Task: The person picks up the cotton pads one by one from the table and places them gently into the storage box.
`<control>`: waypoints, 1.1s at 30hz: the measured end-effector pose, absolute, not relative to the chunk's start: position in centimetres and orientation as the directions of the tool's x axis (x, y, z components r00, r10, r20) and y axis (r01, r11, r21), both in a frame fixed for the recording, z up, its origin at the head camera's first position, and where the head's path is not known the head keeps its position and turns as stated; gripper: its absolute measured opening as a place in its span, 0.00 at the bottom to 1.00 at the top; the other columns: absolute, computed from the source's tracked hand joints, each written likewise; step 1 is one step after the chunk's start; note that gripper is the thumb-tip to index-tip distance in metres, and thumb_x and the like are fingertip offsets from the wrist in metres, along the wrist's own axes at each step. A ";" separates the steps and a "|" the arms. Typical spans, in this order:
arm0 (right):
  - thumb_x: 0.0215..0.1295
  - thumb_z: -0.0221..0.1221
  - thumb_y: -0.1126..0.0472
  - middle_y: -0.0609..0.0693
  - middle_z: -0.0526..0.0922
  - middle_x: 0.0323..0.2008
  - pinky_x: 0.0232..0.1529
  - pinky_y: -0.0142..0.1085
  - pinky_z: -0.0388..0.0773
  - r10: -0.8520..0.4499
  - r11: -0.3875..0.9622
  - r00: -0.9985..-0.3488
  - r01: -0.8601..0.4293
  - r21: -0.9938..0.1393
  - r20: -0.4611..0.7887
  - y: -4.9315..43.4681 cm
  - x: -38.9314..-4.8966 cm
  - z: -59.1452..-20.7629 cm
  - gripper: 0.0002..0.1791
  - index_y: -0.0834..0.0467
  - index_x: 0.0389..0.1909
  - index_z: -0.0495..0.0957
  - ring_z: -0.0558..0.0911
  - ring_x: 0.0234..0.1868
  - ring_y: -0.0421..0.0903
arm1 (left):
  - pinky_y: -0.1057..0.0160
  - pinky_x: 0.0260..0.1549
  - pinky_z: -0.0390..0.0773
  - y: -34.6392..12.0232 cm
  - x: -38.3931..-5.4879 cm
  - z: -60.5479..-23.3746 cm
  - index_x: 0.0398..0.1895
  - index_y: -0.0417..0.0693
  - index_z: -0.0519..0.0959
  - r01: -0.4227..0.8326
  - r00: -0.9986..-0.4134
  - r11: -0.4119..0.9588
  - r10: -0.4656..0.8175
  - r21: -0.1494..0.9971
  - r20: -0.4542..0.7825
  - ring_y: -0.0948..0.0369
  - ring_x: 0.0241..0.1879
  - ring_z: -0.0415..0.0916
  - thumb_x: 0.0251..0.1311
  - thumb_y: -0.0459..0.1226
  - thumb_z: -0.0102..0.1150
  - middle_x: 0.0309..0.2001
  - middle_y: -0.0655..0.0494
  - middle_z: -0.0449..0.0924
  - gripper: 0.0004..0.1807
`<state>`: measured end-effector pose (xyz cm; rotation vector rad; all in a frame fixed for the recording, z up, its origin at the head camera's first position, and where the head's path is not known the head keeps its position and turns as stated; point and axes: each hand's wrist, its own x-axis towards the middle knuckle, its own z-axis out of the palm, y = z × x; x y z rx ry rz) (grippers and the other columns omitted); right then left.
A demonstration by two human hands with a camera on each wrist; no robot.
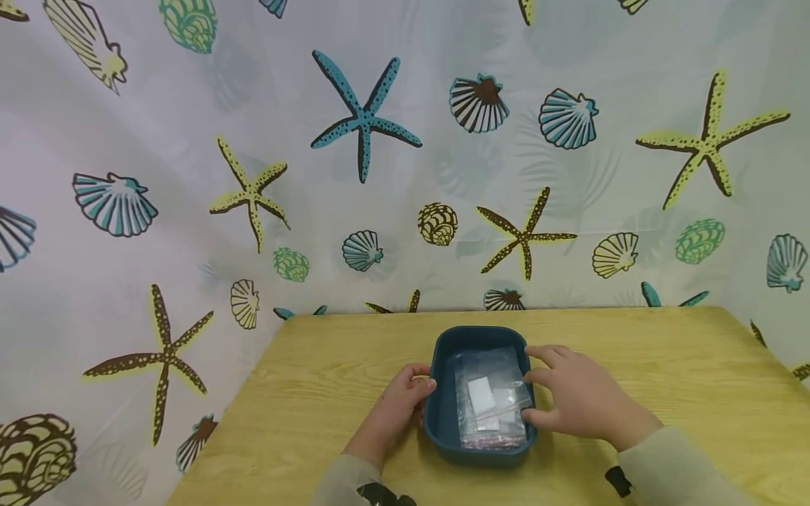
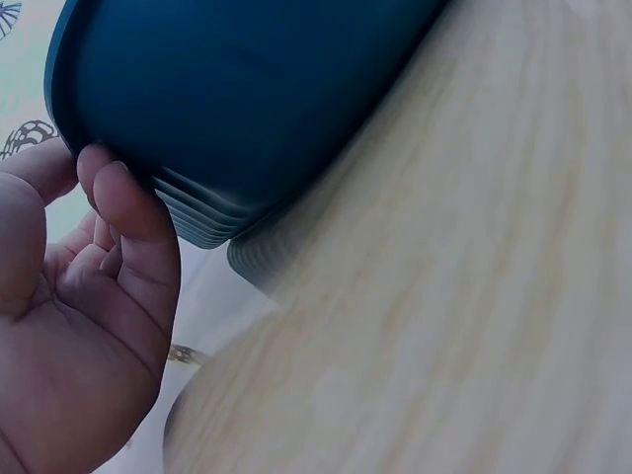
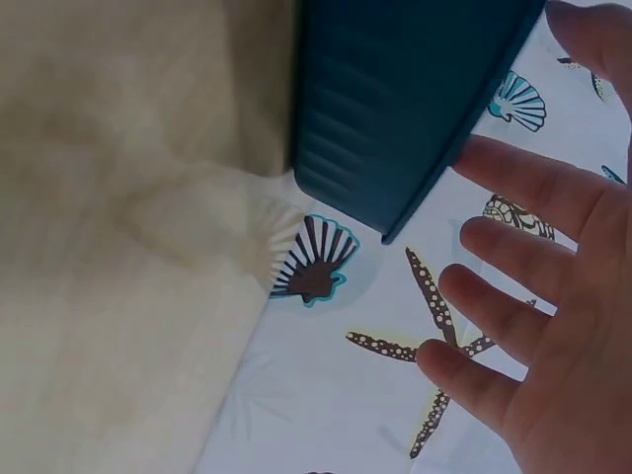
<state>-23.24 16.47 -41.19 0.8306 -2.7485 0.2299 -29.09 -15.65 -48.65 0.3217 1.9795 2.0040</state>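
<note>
A dark blue plastic bin (image 1: 446,414) with rounded corners stands on the wooden table. Inside it lies a stack of clear zip bags (image 1: 490,362), some with white labels or slips in them. At the bin's left side, my left hand (image 1: 405,397) holds the wall near the rim, its fingers bent against the outside in the left wrist view. My right hand (image 1: 576,393) is at the opposite side, fingers spread and fairly straight. Its thumb and index fingertips are right at the rim in the right wrist view; the other fingers stand off the wall.
The light wooden table (image 1: 683,372) extends to both sides and behind the bin. A white curtain (image 1: 405,211) printed with starfish and shells hangs behind the table and along its left and right sides.
</note>
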 end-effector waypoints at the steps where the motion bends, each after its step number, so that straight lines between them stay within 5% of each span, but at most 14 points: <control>1: 0.58 0.67 0.35 0.56 0.74 0.66 0.56 0.58 0.75 -0.526 0.818 -0.799 -0.569 -0.082 0.292 16.4 -23.0 -41.4 0.26 0.50 0.47 0.87 0.73 0.64 0.61 | 0.64 0.23 0.74 -15.6 -29.1 -48.7 0.65 0.37 0.64 -0.056 -0.929 -0.005 0.367 0.998 -0.051 0.61 0.23 0.71 0.76 0.38 0.52 0.32 0.51 0.76 0.22; 8: 0.59 0.67 0.37 0.56 0.73 0.66 0.58 0.58 0.74 -0.531 0.802 -0.780 -0.589 -0.102 0.331 16.6 -22.5 -41.0 0.24 0.49 0.49 0.87 0.73 0.64 0.60 | 0.64 0.24 0.75 -15.9 -29.5 -48.4 0.66 0.37 0.65 -0.043 -0.938 0.002 0.344 0.999 -0.041 0.61 0.24 0.73 0.75 0.40 0.53 0.35 0.50 0.78 0.23; 23: 0.61 0.66 0.36 0.58 0.73 0.66 0.57 0.62 0.72 -0.405 0.874 -0.845 -0.470 -0.123 0.348 21.6 -23.3 -42.0 0.29 0.49 0.57 0.82 0.74 0.63 0.64 | 0.64 0.24 0.76 -17.1 -29.5 -48.7 0.69 0.38 0.62 -0.089 -0.940 0.022 0.329 0.996 -0.091 0.60 0.28 0.74 0.76 0.39 0.52 0.39 0.48 0.79 0.24; 33: 0.63 0.62 0.33 0.61 0.72 0.66 0.55 0.63 0.73 -0.320 0.914 -0.892 -0.379 -0.143 0.319 24.8 -22.9 -41.7 0.31 0.52 0.57 0.82 0.74 0.62 0.67 | 0.59 0.29 0.79 -18.0 -29.8 -47.1 0.72 0.41 0.59 0.013 -0.952 0.163 0.303 0.987 -0.038 0.56 0.30 0.77 0.75 0.42 0.53 0.42 0.44 0.77 0.29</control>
